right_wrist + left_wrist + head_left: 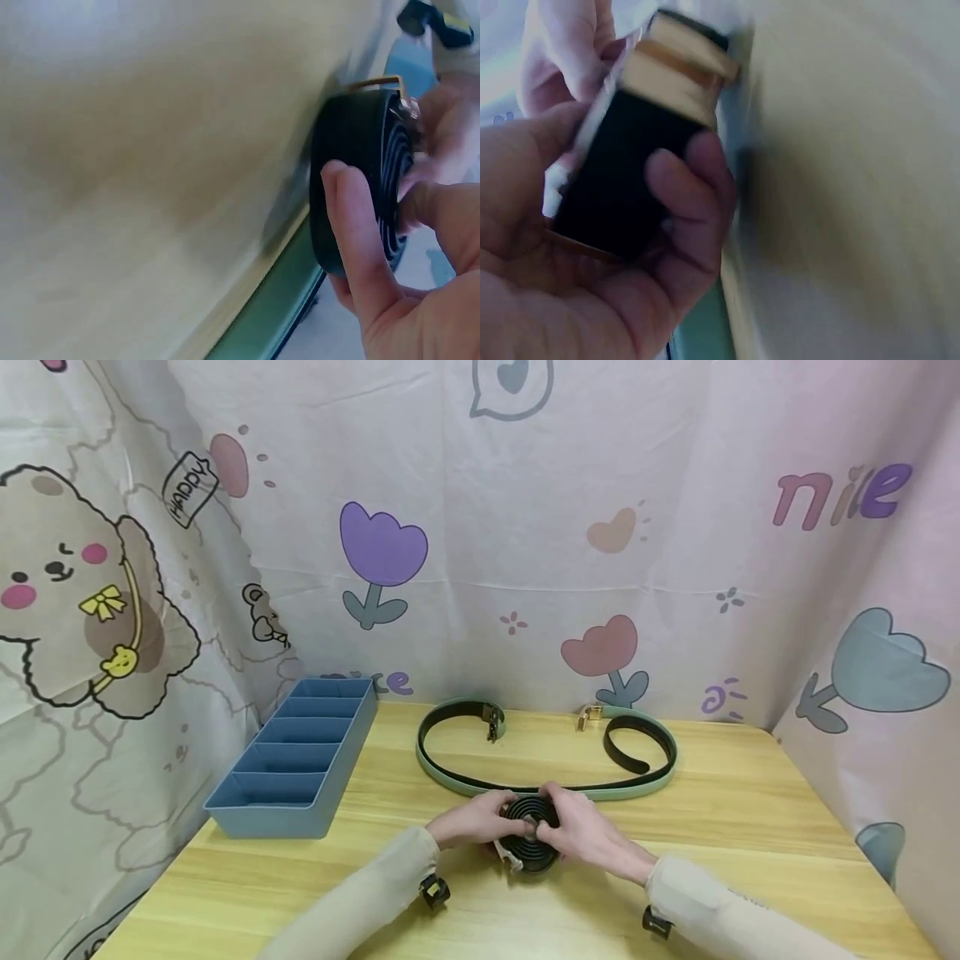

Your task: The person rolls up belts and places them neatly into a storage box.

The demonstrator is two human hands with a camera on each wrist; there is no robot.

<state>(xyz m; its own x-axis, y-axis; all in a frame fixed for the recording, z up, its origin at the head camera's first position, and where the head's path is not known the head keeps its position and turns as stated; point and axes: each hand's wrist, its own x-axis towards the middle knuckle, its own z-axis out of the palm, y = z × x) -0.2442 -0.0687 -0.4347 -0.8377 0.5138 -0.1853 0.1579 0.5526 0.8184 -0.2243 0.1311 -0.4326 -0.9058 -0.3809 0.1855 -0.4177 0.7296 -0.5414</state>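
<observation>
At left we see a box (267,824). Mid-table, our left hand (474,820) grips a black coil (534,853) with bent fingers; our right hand (591,837) pinches its other side. We judge the coil nearly wound, its buckle (382,79) sticking out; farther, the green belt (632,792) lies loose, unwound.

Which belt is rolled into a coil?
The black-faced belt held between the left hand and right hand: its layers wind tightly together, whereas the green-and-black belting behind it lies in wide, loose curves.
</observation>
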